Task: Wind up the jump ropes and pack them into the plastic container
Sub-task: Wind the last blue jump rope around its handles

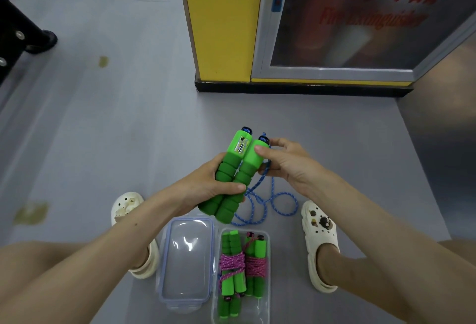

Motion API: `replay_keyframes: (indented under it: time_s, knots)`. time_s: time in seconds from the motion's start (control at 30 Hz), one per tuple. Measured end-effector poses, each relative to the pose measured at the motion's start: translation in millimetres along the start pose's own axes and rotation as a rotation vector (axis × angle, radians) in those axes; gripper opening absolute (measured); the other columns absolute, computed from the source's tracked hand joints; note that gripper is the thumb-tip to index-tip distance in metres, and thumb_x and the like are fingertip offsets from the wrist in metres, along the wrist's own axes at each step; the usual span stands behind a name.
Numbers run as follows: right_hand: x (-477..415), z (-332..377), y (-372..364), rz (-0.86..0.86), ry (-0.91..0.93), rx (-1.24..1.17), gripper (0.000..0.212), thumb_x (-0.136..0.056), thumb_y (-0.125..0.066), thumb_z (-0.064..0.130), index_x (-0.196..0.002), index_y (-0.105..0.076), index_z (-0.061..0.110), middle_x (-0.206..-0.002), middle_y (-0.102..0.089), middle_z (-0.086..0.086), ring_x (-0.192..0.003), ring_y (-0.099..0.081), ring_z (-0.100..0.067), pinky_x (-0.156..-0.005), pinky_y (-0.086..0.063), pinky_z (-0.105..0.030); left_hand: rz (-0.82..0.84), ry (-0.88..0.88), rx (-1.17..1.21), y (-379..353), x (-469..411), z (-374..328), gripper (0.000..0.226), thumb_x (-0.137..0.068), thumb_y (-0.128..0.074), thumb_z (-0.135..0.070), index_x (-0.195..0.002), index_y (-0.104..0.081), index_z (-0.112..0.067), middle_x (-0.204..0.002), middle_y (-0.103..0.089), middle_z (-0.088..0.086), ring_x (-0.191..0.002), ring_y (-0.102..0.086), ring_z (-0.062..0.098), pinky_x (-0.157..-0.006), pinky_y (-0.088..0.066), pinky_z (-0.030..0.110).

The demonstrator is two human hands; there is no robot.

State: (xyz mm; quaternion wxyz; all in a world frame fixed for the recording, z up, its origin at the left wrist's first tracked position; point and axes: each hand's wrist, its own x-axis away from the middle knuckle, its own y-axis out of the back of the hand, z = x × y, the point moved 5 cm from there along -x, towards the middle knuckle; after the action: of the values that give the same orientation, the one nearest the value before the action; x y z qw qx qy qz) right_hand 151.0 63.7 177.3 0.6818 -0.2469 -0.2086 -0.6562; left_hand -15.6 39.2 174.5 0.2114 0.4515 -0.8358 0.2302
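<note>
Green handles (pixel 246 169) — paired lengthwise — point away, seemingly rightward.

bare forearms (pixel 373 210), cream clogs (pixel 320 236) with charms

Paired green handles (pixel 233 174), loose blue rope (pixel 268 202)

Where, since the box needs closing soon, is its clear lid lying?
In the head view, the clear lid lies flat at bottom centre, right alongside the left wall of the plastic container, with the left shoe just to its left.
</note>
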Motion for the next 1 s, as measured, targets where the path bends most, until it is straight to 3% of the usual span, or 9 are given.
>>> replay_keyframes:
  time_s: [0.17,0.33,0.4,0.5,0.6,0.73,0.8,0.9,1.0]
  knots:
    - [-3,-2,0,-0.014,0.003,-0.008,0.04,-0.08,-0.073,0.024,-0.113,-0.053,0.013,-0.098,-0.069,-0.016,-0.071,-0.068,-0.022,-0.074,-0.058,-0.035,0.014,0.022,0.048,-2,1,-2,0.058,-0.076,-0.071,-0.007,-0.127,-0.047,-0.02,-0.107,-0.066,0.024,-0.09,-0.069,0.039,-0.078,-0.058,0.047]
    - [-6,-2,1,-0.049,0.026,0.028,0.044,-0.083,-0.07,0.033,-0.12,-0.053,0.016,-0.088,-0.069,-0.006,-0.074,-0.065,-0.018,-0.076,-0.056,-0.035,0.031,0.054,0.136,-9,2,-3,0.048,-0.084,-0.064,-0.003,-0.127,-0.049,-0.018,-0.109,-0.065,0.025,-0.084,-0.069,0.036,-0.067,-0.058,0.038]
    - [-8,-1,1,-0.069,0.043,0.048,0.048,-0.085,-0.067,0.037,-0.124,-0.054,0.013,-0.096,-0.067,-0.004,-0.086,-0.064,-0.019,-0.081,-0.054,-0.035,0.026,0.054,0.14,-11,1,-2,0.047,-0.085,-0.064,-0.004,-0.127,-0.049,-0.018,-0.108,-0.066,0.024,-0.084,-0.069,0.036,-0.066,-0.058,0.037]
    - [-10,-3,3,-0.136,0.046,0.108,0.069,-0.081,-0.065,0.052,-0.136,-0.04,0.02,-0.121,-0.057,-0.003,-0.11,-0.054,-0.019,-0.102,-0.042,-0.039,-0.023,0.02,0.13,-11,-2,-2,0.048,-0.085,-0.064,-0.002,-0.128,-0.048,-0.017,-0.102,-0.069,0.02,-0.085,-0.069,0.037,-0.069,-0.059,0.041]
    - [-8,-4,-3,-0.057,-0.009,-0.128,0.086,-0.069,-0.072,0.052,-0.14,-0.036,0.017,-0.125,-0.057,-0.009,-0.107,-0.059,-0.022,-0.098,-0.048,-0.042,0.004,0.018,0.083,-14,-1,-6,0.047,-0.085,-0.064,-0.001,-0.127,-0.048,-0.016,-0.103,-0.068,0.023,-0.083,-0.068,0.036,-0.074,-0.058,0.045]
    - [-3,1,-6,0.028,-0.02,-0.294,0.039,-0.076,-0.075,0.026,-0.108,-0.06,0.009,-0.083,-0.065,-0.004,-0.078,-0.064,-0.018,-0.074,-0.056,-0.034,0.167,0.059,0.072,-32,5,-9,0.042,-0.087,-0.061,-0.003,-0.126,-0.047,-0.009,-0.101,-0.064,0.021,-0.081,-0.068,0.031,-0.074,-0.058,0.041]
    - [-3,0,-4,0.0,-0.015,-0.328,0.03,-0.074,-0.077,0.018,-0.1,-0.063,0.01,-0.076,-0.066,-0.003,-0.074,-0.064,-0.019,-0.07,-0.055,-0.033,0.191,0.064,0.078,-37,6,-9,0.037,-0.087,-0.06,-0.005,-0.122,-0.048,-0.007,-0.1,-0.064,0.018,-0.08,-0.069,0.029,-0.072,-0.059,0.037]
    - [-5,2,-2,-0.104,0.033,-0.323,0.017,-0.075,-0.076,0.013,-0.09,-0.066,0.012,-0.071,-0.066,-0.001,-0.071,-0.064,-0.018,-0.076,-0.056,-0.035,0.123,0.066,0.099,-38,2,-4,0.034,-0.084,-0.065,-0.014,-0.115,-0.053,-0.008,-0.098,-0.067,0.016,-0.084,-0.069,0.031,-0.073,-0.058,0.039]
    - [-7,6,3,-0.194,0.078,-0.354,0.01,-0.079,-0.074,0.012,-0.084,-0.067,0.013,-0.071,-0.064,-0.003,-0.068,-0.062,-0.017,-0.072,-0.055,-0.034,-0.089,0.07,0.054,-30,-3,1,0.043,-0.079,-0.066,-0.039,-0.109,-0.057,-0.011,-0.096,-0.068,0.016,-0.085,-0.069,0.032,-0.069,-0.055,0.037]
